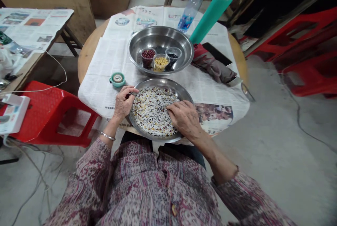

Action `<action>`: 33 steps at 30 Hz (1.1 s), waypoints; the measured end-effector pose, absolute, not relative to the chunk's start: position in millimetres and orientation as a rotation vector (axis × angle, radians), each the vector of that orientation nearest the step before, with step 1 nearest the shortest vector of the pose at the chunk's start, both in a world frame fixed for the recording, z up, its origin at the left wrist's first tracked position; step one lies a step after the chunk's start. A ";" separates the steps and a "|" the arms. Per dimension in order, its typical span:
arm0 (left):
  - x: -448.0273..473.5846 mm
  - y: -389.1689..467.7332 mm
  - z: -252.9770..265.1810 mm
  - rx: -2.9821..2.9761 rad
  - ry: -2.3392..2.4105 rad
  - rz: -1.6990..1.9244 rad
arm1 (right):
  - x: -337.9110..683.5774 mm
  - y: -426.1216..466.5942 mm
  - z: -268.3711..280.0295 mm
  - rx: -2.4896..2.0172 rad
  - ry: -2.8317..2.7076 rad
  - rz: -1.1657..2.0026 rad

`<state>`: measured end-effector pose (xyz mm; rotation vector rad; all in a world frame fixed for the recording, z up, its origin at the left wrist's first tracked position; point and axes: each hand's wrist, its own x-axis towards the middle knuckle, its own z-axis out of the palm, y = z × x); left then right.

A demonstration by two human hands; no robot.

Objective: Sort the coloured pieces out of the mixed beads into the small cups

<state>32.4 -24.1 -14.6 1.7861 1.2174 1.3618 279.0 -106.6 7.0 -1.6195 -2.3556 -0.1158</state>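
A round metal tray (189, 96) lies at the table's near edge, filled with white grains mixed with dark red, yellow and black beans (152, 110). My left hand (124, 102) grips the tray's left rim, fingers curled over the edge. On the right, my right hand (185, 117) reaches over the mix, its fingertips pressed together at the beans; whatever is between them is hidden. Behind the tray stands a metal basin (160, 36) with three clear cups: one of red beans (148, 56), one of yellow beans (161, 62) and one of black beans (172, 56).
Newspaper (105, 60) covers the round table. A green tape roll (117, 79) lies to the left. Behind and right are a plastic bottle (190, 10), a teal flask (213, 15), a dark phone (216, 53) and folded cloth (210, 65). A red stool (50, 113) stands left.
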 end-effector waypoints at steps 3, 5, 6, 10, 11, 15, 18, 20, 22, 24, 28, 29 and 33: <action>32.6 -24.4 -14.1 1.779 1.212 1.358 | 279.4 -107.0 6.2 -1.611 -2.321 -0.077; 32.6 -24.5 -13.8 1.780 1.214 1.346 | 280.4 -107.4 5.8 -1.592 -2.297 -0.041; 32.5 -24.5 -13.7 1.779 1.215 1.341 | 280.9 -107.5 5.7 -1.580 -2.286 -0.026; 32.3 -24.3 -13.7 1.775 1.214 1.346 | 281.8 -106.7 5.5 -1.529 -2.268 0.022; 32.2 -24.3 -13.7 1.774 1.214 1.346 | 281.7 -106.4 5.4 -1.523 -2.267 0.033; 31.6 -24.3 -13.4 1.779 1.212 1.342 | 280.6 -106.1 4.8 -1.515 -2.265 0.065; 31.1 -24.3 -13.3 1.793 1.211 1.346 | 279.9 -106.8 4.4 -1.493 -2.269 0.089; 30.8 -24.2 -13.4 1.798 1.215 1.343 | 279.4 -107.3 4.2 -1.480 -2.273 0.102; 30.6 -24.1 -13.5 1.797 1.217 1.338 | 278.9 -107.8 4.0 -1.480 -2.277 0.108; 30.5 -24.2 -13.3 1.794 1.216 1.333 | 278.4 -107.9 3.7 -1.491 -2.282 0.115; 31.2 -25.0 -11.7 1.782 1.220 1.324 | 277.8 -107.6 3.5 -1.519 -2.305 0.130; 31.5 -25.3 -11.2 1.779 1.222 1.324 | 277.8 -107.5 3.5 -1.524 -2.307 0.133; 32.2 -25.6 -11.2 1.781 1.221 1.340 | 278.2 -107.1 4.1 -1.530 -2.305 0.135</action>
